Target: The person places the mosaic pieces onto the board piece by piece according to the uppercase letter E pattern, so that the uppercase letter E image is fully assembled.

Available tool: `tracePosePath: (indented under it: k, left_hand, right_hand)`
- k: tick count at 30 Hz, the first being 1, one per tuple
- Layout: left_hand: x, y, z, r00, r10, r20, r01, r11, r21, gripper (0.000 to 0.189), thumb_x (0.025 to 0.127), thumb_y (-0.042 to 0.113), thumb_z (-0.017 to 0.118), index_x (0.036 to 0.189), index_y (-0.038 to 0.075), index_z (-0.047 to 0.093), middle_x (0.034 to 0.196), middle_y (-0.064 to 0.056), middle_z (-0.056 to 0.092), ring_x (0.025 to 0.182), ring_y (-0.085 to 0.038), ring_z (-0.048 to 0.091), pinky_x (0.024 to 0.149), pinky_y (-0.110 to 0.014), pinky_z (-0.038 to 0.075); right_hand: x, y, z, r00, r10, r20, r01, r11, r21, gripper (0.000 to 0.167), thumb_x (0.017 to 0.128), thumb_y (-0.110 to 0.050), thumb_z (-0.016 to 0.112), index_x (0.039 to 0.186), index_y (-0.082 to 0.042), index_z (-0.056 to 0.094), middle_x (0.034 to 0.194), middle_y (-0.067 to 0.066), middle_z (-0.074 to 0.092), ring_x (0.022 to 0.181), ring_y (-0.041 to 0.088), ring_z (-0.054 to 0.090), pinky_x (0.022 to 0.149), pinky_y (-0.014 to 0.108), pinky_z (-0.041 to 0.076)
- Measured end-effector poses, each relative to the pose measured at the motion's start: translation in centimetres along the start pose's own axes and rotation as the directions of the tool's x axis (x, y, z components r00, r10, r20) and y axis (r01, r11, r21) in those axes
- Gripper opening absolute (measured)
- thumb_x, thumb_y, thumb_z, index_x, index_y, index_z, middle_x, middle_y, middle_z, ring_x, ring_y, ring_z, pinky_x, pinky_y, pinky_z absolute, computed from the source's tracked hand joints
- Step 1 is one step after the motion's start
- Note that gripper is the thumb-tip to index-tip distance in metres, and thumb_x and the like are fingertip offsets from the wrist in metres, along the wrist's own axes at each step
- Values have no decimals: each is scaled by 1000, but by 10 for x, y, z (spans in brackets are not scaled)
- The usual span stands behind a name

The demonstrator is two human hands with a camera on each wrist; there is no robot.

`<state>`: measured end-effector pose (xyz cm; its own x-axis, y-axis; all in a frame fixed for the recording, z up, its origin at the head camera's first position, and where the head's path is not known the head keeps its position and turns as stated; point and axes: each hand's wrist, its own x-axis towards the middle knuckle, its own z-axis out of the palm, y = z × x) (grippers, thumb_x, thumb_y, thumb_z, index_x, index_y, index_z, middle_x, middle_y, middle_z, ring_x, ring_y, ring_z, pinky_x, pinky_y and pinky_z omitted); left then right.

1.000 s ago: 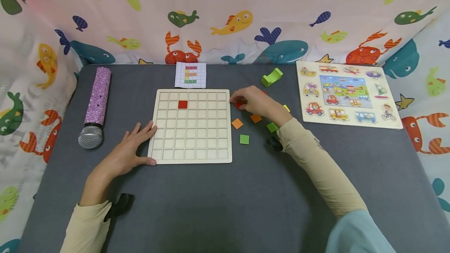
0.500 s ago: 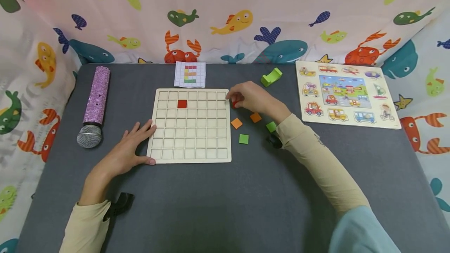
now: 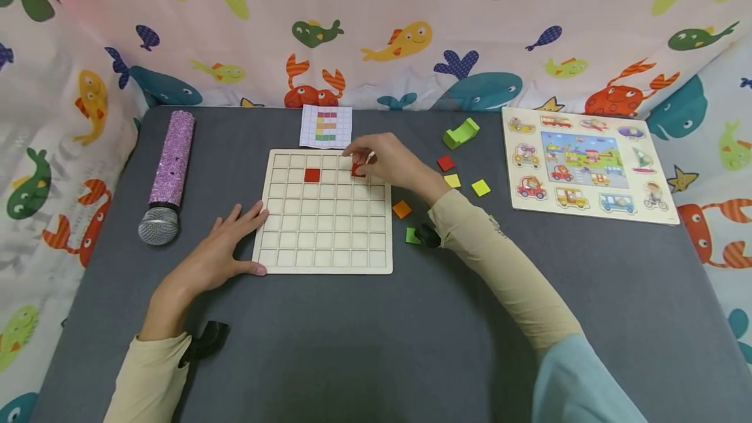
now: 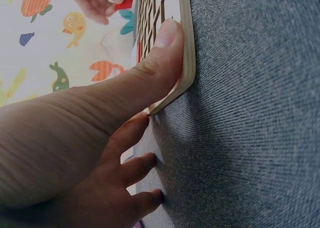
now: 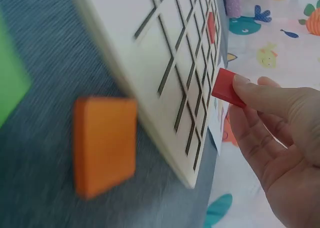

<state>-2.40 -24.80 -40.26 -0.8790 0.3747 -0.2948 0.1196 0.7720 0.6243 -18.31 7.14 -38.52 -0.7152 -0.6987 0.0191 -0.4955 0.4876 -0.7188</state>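
A wooden grid board (image 3: 322, 211) lies flat on the table, with one red square tile (image 3: 312, 175) set in a cell of its second row. Above the board's upper right part, my right hand (image 3: 384, 160) pinches another red tile (image 5: 228, 87) between thumb and fingers; the right wrist view shows it held off the surface. My left hand (image 3: 219, 250) rests at the board's left edge with fingers spread, and its thumb (image 4: 167, 38) lies on the corner of the rim. A card with a coloured pattern (image 3: 326, 126) lies just behind the board.
Right of the board lie an orange tile (image 3: 402, 209), a partly hidden green tile (image 3: 412, 235), a red tile (image 3: 445, 162) and yellow tiles (image 3: 480, 187). A green block (image 3: 461, 133) and picture puzzle (image 3: 593, 165) sit farther right. A glittery microphone (image 3: 170, 175) lies left.
My right hand has moved left from beside the board to over its upper right, carrying the red tile. My left hand has stayed at the board's edge. The head view has shifted slightly.
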Motion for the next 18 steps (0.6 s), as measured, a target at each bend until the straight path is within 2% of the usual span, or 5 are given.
tracePosePath:
  k: [6,12,15,18]
  left_hand:
    - [-1,1,-1,1000,-4,7,4,1000,0,100,73,22,84,154,3,28,162,-16,14,147,-45,-1,116,-62,-4]
    - [-1,2,-1,1000,-10,1,10,1000,-3,99,73,21,84,153,2,28,162,-16,14,147,-46,-1,115,-62,-4]
    - [1,2,-1,1000,-16,1,16,1000,5,100,73,21,85,154,3,29,162,-16,15,147,-46,-1,115,-62,-3]
    - [2,3,-1,1000,-16,-3,16,1000,14,101,72,21,85,153,3,29,162,-16,15,147,-46,0,116,-62,-2]
  right_hand:
    - [18,2,18,998,-21,-54,25,997,75,30,87,3,70,116,1,68,94,9,67,86,18,61,77,27,52]
    - [31,-2,38,998,-5,-59,14,988,152,31,87,1,71,118,1,67,94,9,67,88,18,62,78,25,52]
    - [33,-4,43,998,5,-55,3,989,150,32,87,2,71,119,2,66,95,9,66,90,18,61,81,25,52]
    - [35,-6,45,999,15,-35,-11,995,98,31,88,1,70,120,1,66,96,8,66,92,17,61,82,24,51]
